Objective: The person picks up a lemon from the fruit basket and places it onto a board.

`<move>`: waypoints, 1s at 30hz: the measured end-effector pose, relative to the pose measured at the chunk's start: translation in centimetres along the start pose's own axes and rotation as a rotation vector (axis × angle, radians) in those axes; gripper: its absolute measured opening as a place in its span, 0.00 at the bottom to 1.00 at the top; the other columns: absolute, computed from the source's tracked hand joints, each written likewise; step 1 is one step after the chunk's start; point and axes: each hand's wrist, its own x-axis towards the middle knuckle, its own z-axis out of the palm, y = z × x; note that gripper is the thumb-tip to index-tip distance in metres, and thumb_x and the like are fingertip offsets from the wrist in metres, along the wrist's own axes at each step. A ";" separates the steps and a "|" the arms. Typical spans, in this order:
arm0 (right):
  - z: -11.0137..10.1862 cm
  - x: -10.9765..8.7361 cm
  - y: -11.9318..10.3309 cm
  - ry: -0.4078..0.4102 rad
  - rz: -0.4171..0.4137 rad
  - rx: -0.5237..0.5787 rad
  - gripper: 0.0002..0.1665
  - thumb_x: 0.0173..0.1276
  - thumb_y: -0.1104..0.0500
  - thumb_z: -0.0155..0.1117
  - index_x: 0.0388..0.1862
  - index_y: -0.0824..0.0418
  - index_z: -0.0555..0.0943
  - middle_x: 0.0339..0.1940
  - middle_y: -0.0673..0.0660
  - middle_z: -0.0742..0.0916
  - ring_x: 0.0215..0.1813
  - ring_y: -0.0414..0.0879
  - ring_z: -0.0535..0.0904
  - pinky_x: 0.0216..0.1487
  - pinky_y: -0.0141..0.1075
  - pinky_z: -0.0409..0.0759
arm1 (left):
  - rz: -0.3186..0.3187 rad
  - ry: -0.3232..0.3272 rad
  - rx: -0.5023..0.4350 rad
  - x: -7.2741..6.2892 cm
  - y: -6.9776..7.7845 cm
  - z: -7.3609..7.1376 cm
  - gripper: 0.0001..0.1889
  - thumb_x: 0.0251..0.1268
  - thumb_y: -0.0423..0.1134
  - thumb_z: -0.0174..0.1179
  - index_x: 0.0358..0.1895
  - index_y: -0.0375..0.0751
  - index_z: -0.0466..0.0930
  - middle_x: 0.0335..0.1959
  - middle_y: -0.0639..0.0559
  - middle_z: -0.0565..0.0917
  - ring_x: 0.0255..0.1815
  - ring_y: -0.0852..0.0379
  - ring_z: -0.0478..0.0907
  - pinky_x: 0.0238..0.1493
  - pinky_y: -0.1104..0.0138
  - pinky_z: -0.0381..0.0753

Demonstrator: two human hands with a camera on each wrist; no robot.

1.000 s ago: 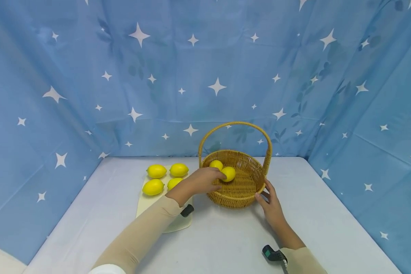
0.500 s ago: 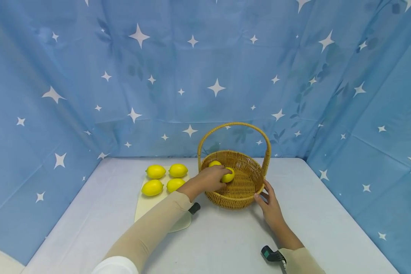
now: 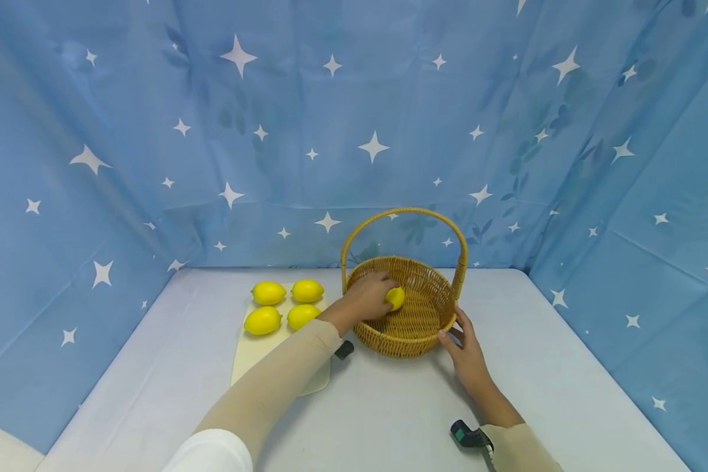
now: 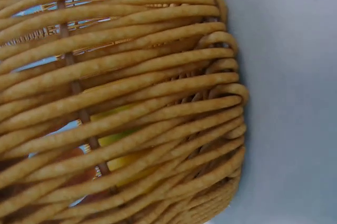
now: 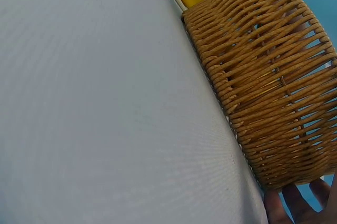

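A round wicker basket (image 3: 410,328) with a tall arched handle stands on the table. My left hand (image 3: 368,295) reaches over its near left side, with fingers and thumb around a yellow lemon (image 3: 396,298) inside. Another lemon seen earlier in the basket is hidden behind this hand. In the left wrist view the basket's woven wall (image 4: 131,87) fills most of the picture, with yellow showing through its gaps. My right hand (image 3: 469,354) grips the basket's right side, thumb at the rim; in the right wrist view its fingers (image 5: 297,203) are at the wicker wall (image 5: 263,77).
Left of the basket lies a cream cutting board (image 3: 256,357) with several lemons (image 3: 263,320) on its far half. My left forearm crosses over the board. A white cloth covers the table (image 3: 383,413), and a blue star-patterned curtain (image 3: 307,98) hangs behind and at both sides.
My left hand has moved deeper into the basket, and its fingers have closed around the nearer lemon, shifting it slightly. The farther lemon has become hidden. My right hand has stayed on the basket.
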 end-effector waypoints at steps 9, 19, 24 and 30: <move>0.1 -0.5 -1.3 0.007 -0.006 -0.004 0.43 0.76 0.51 0.55 0.80 0.58 0.46 0.76 0.69 0.54 0.70 0.68 0.61 0.65 0.62 0.63 | 0.001 -0.062 -0.040 0.6 0.1 0.2 0.26 0.68 0.49 0.60 0.67 0.49 0.73 0.63 0.47 0.72 0.61 0.50 0.70 0.52 0.59 0.76; 0.0 -0.4 -1.4 0.007 -0.005 0.006 0.43 0.76 0.52 0.55 0.80 0.58 0.46 0.77 0.69 0.54 0.70 0.68 0.61 0.65 0.62 0.62 | -0.035 -0.138 -0.078 1.4 0.8 0.6 0.35 0.66 0.50 0.62 0.74 0.48 0.63 0.68 0.44 0.67 0.66 0.46 0.66 0.53 0.56 0.77; 0.0 -0.4 -1.5 0.007 -0.002 -0.004 0.42 0.76 0.54 0.55 0.79 0.58 0.46 0.76 0.68 0.54 0.70 0.67 0.61 0.65 0.62 0.62 | -0.036 -0.150 -0.107 1.6 1.0 0.9 0.36 0.66 0.50 0.62 0.75 0.49 0.60 0.69 0.44 0.67 0.67 0.47 0.67 0.58 0.56 0.74; 0.0 -0.5 -1.4 0.006 -0.009 0.007 0.42 0.76 0.55 0.55 0.79 0.59 0.46 0.76 0.69 0.54 0.70 0.67 0.61 0.65 0.62 0.62 | -0.005 -0.150 -0.172 1.4 1.2 0.8 0.36 0.66 0.46 0.63 0.76 0.53 0.59 0.71 0.48 0.66 0.68 0.50 0.65 0.62 0.59 0.71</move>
